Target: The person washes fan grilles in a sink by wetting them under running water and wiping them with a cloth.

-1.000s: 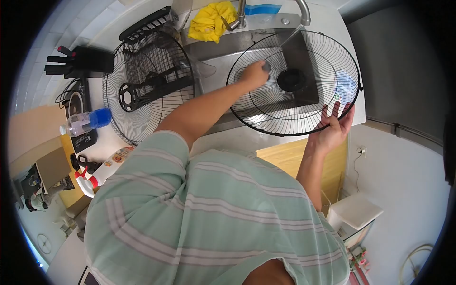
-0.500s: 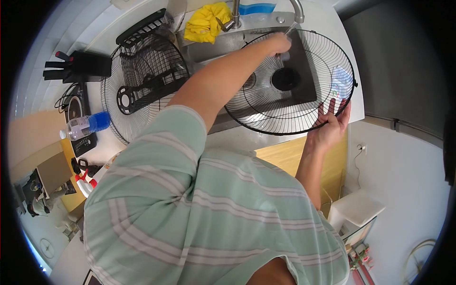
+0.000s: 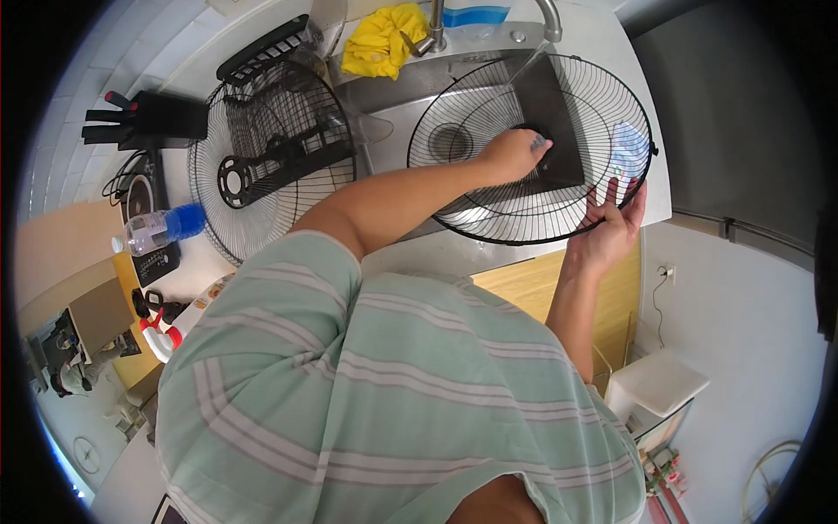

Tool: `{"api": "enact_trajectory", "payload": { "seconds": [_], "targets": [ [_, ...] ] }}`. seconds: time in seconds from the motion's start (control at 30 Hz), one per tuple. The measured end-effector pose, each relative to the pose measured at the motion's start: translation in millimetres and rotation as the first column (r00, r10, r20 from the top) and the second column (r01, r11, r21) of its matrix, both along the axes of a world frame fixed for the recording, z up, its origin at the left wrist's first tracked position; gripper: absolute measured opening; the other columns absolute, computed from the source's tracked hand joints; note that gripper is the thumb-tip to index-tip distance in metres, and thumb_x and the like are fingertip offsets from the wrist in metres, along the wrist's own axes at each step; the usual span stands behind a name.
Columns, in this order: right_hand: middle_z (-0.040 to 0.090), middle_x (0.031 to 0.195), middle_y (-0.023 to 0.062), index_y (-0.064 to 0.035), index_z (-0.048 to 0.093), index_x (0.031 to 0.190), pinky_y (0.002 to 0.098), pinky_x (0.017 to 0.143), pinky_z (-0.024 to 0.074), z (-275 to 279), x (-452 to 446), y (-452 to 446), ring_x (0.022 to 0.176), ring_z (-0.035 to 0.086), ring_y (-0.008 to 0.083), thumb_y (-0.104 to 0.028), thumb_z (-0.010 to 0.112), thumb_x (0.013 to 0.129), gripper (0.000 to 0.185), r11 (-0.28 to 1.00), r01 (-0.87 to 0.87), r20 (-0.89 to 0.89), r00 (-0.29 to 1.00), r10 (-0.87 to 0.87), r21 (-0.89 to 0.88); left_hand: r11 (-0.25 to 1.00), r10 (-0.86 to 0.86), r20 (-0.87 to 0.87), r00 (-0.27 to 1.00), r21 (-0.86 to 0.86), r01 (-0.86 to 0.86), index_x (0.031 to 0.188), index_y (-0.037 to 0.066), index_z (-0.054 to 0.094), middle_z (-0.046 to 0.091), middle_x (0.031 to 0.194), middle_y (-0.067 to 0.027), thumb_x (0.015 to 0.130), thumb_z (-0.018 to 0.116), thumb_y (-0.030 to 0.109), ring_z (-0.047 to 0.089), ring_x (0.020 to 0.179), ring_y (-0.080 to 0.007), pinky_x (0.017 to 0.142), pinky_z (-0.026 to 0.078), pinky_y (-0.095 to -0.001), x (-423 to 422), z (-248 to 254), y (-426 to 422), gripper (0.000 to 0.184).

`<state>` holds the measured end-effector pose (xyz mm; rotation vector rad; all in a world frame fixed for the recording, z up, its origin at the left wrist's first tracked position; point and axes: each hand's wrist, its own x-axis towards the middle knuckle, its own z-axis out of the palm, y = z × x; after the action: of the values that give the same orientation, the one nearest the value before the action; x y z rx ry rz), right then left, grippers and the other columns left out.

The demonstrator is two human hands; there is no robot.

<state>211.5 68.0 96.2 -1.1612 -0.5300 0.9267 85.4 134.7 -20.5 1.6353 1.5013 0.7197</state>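
Observation:
A round black wire fan grille lies tilted over the sink. My left hand is closed at the grille's dark centre disc, with a small grey pad showing at its fingers. At the near right edge, my right hand grips the rim; its thumb is in front and its fingers show through the wires from behind. A thin stream of water falls from the faucet onto the grille's far side. Behind the wires at the right, a blue-and-white packet rests on the counter.
Another wire grille stands at the left, with black rack pieces against it. A knife block, a bottle with a blue lower part and a hob are farther left. A yellow cloth lies behind the sink.
My left hand has moved from the grille's far side down to its centre disc. My right hand keeps its hold on the rim, and the grille has hardly shifted.

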Motion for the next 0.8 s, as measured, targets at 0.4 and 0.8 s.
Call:
{"api": "enact_trajectory", "payload": {
  "seconds": [0.4,0.8],
  "targets": [
    [0.042,0.137,0.0070,-0.0015,0.042,0.133,0.0312,0.085,0.0427,13,0,4,0.115,0.045,0.0210,0.020,0.037,0.061,0.076,1.000,-0.013,0.002,1.000,0.013,0.008,0.896,0.445,0.101,0.890,-0.063,-0.440,0.083,-0.002,0.062,0.064,0.081,-0.0207,0.084,0.050,0.038,0.062,0.084,-0.0330,0.077,0.045,-0.0404,-71,11,62,0.042],
    [0.050,0.130,0.0078,0.0003,0.047,0.130,0.0300,0.085,0.0419,30,21,8,0.112,0.048,0.0193,0.019,0.040,0.058,0.075,0.998,-0.034,0.116,0.993,0.027,0.055,0.476,0.864,0.179,0.470,0.015,-0.880,0.115,0.002,0.043,0.050,0.117,-0.0206,0.074,0.066,0.011,0.051,0.110,-0.0378,0.091,0.042,-0.0429,-144,-24,110,0.048]
  ]
}}
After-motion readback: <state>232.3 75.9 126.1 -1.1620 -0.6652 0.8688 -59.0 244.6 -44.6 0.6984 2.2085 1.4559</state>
